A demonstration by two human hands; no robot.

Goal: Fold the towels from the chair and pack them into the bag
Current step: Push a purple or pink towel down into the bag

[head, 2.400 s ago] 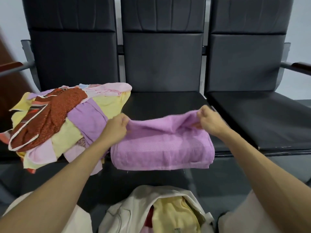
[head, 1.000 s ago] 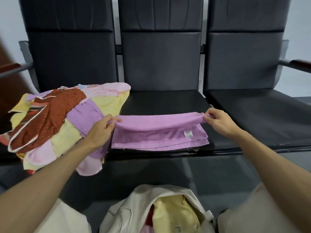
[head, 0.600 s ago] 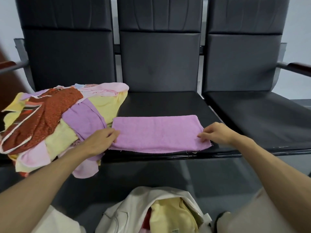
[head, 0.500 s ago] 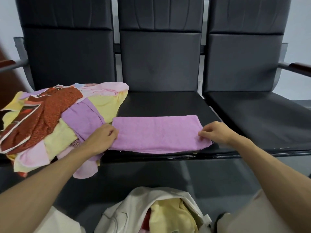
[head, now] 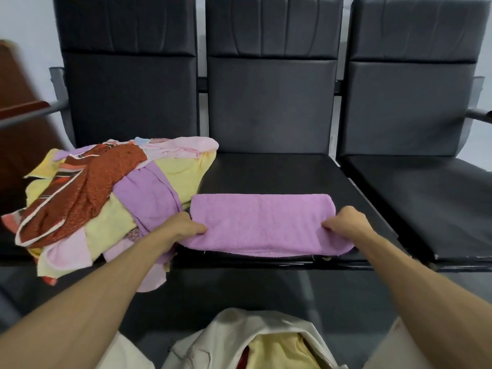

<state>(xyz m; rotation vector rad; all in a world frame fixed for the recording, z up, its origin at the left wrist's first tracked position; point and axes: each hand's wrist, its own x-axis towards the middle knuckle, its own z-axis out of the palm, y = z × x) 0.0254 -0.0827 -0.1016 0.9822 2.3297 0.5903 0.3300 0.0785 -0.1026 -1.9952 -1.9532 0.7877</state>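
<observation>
Soft, even indoor light, faint sheen on the seat (head: 266, 174); edges bend (armrest (head: 25, 109) at 9 o'clock blurs).

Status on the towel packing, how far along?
Done: at least one yellow towel sits in the bag. In hand: left hand and right hand pinch the ends of the purple towel, folded to a strip on the middle seat. Left: finish folding, pack it, then the pile beside it.

The purple towel (head: 262, 222), lifted mid-fold before, now lies flat.
</observation>
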